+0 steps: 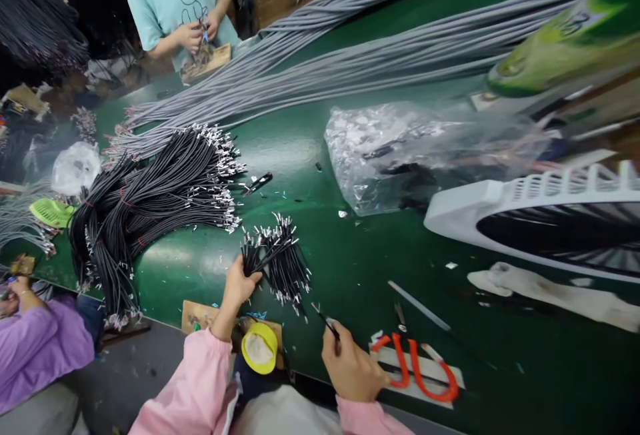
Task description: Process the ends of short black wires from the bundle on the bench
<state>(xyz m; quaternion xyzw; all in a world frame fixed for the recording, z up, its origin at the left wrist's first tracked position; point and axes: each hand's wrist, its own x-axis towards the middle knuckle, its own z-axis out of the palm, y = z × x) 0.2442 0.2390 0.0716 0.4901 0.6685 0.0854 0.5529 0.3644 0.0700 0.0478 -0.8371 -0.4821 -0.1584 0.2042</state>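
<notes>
My left hand [239,283] is closed round one end of a bunch of short black cables [286,263]. Their stripped, pale ends fan out over the green table [345,262]. To the right, my right hand [353,367] pinches a single short black cable [326,321], its light tip pointing up and left towards the bunch. Beyond my left hand lies a large pile of black cables [165,188], tied in places with red bands. Orange-handled scissors [415,362] rest just right of my right hand.
A yellow cup-like container [259,348] sits at the table edge between my arms. Clear plastic bags [370,155], a white fan [500,222] and a green bottle [560,42] occupy the right. Grey cables [300,68] stretch across the back. Co-workers [175,2] work opposite and at left.
</notes>
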